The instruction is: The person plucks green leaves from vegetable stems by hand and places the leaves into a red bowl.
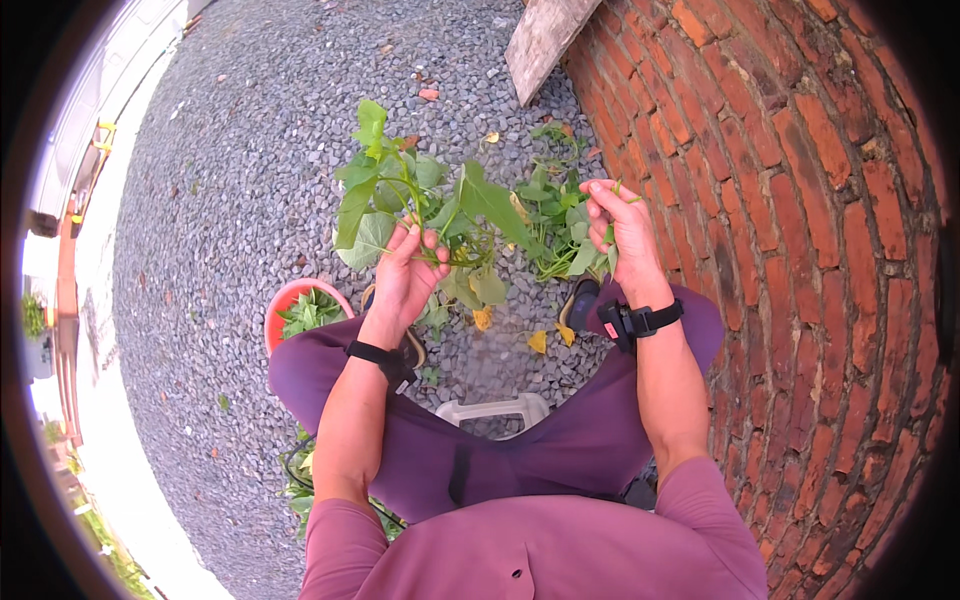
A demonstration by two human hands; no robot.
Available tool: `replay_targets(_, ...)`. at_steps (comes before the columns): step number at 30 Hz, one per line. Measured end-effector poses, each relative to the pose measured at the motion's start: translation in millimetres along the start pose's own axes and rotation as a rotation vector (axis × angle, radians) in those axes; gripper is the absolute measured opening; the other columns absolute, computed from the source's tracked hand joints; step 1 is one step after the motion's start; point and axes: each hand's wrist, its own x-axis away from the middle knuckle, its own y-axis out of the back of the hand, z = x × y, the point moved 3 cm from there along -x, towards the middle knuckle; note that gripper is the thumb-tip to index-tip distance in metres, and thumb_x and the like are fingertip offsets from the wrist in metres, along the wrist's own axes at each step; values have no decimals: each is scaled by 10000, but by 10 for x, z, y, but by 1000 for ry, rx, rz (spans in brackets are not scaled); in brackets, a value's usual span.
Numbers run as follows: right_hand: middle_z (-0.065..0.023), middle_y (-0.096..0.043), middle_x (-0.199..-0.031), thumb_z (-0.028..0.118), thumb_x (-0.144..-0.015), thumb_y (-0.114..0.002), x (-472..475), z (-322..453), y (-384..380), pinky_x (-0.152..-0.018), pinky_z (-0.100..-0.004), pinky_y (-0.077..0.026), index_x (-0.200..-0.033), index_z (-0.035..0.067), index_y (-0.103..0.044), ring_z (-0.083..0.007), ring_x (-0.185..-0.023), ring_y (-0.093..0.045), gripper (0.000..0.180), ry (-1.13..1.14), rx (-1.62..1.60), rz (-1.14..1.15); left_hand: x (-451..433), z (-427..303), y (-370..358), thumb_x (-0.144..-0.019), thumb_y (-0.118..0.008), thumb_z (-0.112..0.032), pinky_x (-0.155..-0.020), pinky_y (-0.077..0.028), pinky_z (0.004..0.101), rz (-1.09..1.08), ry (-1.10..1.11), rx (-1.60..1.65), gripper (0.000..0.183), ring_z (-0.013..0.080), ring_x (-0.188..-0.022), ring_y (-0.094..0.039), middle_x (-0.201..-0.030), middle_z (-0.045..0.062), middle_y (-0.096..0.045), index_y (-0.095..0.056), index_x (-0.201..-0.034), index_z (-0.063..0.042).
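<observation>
My left hand (412,268) grips the stems of a leafy green vine (405,187), raised above the gravel. Its broad leaves spread out beyond my fingers, and a few yellowing ones hang below. Off to the right, my right hand (619,229) is closed on some thin green stems (616,193), with a small leaf showing under the palm. Beneath and beside that hand, a heap of cut greens (559,217) lies on the ground against the brick wall. A pink plastic basin (271,322) holding green leaves (311,311) stands left of my left wrist.
A brick wall (795,262) rises close on my right. A weathered wooden board (551,45) leans near its far end. Yellow leaves (537,343) lie on the grey gravel (247,187). A pale plastic stool edge (491,409) shows between my legs. More greens (300,480) lie by my left hip.
</observation>
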Motion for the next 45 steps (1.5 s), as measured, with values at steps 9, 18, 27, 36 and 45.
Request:
replay_targets(9, 46, -560, -679, 214, -943, -628, 47, -38, -113, -428, -212, -329, -970, 33, -681, -27, -492, -448, 191, -25, 200, 112, 53, -88, -87, -991, -538, -214, -715, -440, 349, 137, -37, 13, 114, 202, -773, -517, -834, 36, -515, -539, -1072, -134)
replay_targets(18, 14, -587, -709, 141, -872, -658, 52, -456, -418, -591, -250, -396, -990, -15, -696, -57, -648, -498, 198, 99, 551, 258, 198, 27, -148, -879, -663, -363, -742, -412, 346, 216, -3, -110, 332, 176, -737, -458, -782, 38, -461, -529, -881, -59)
replay_targets(27, -23, -656, -847, 10, -833, -632, 59, -685, -514, -636, -274, -432, -1024, -21, -649, -102, -712, -561, 195, 73, 363, 293, 237, 132, -357, -740, -624, -182, -802, -441, 353, 396, 107, -461, 197, 218, -802, -511, -825, 88, -531, -566, -807, -6)
replay_targets(36, -15, -640, -874, -30, -832, -588, -68, -800, -276, -567, -259, -421, -1005, 43, -621, -108, -738, -578, 190, -36, 91, 116, 180, -31, -403, -739, -588, -144, -923, -397, 387, 456, -114, -468, 126, 217, -817, -513, -753, 82, -555, -536, -776, -35)
replay_targets(45, -19, -645, -1041, 174, -959, -601, -20, -979, -153, -716, -280, -505, -1146, 72, -598, -114, -865, -610, 213, -144, -173, 144, 301, 109, -417, -849, -659, -161, -1045, -388, 430, 502, -290, -727, 128, 222, -912, -554, -874, 60, -583, -604, -871, -47)
